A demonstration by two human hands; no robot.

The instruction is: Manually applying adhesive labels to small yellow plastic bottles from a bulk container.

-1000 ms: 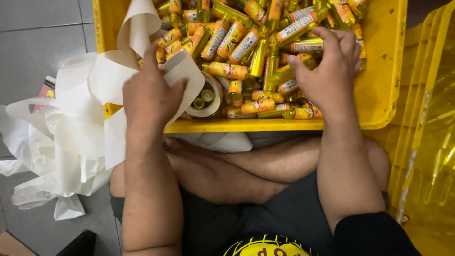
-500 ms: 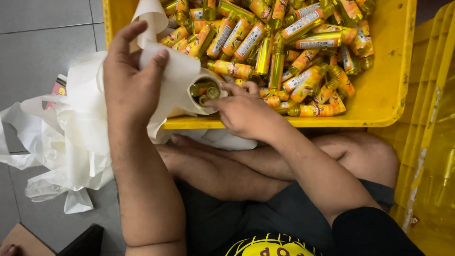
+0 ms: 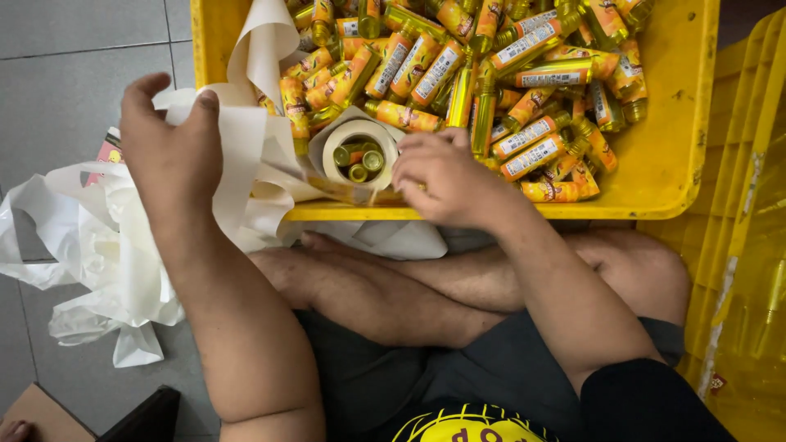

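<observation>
The left hand [image 3: 168,155] pinches a white paper strip [image 3: 246,151] between thumb and fingers. The right hand [image 3: 446,176] curls on the roll [image 3: 360,155] at its 9 o'clock, in the yellow crate [image 3: 663,164]. The roll's axis points upward, toward the camera; the right hand is nearer

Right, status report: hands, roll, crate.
Left hand grips the paper strip. Right hand on the roll at the crate rim. Loose bottles crowd the roll.
</observation>
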